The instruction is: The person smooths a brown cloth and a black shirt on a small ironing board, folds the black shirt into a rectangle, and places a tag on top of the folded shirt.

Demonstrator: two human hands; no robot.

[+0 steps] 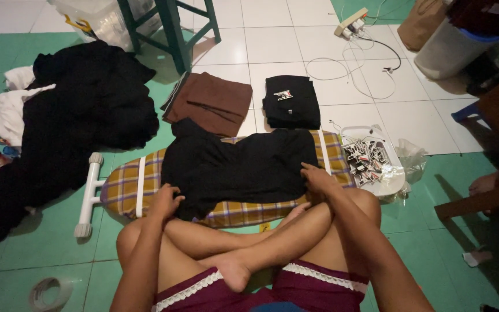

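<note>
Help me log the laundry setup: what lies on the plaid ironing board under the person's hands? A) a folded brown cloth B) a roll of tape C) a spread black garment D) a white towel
C: both the left hand and right hand press on a black garment spread across the plaid ironing board.

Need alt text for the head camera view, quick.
Seen from above, a person sitting cross-legged on the floor presses the left hand and right hand on a black garment spread over a low plaid ironing board. Folded brown cloth and folded black cloth lie beyond it.
</note>
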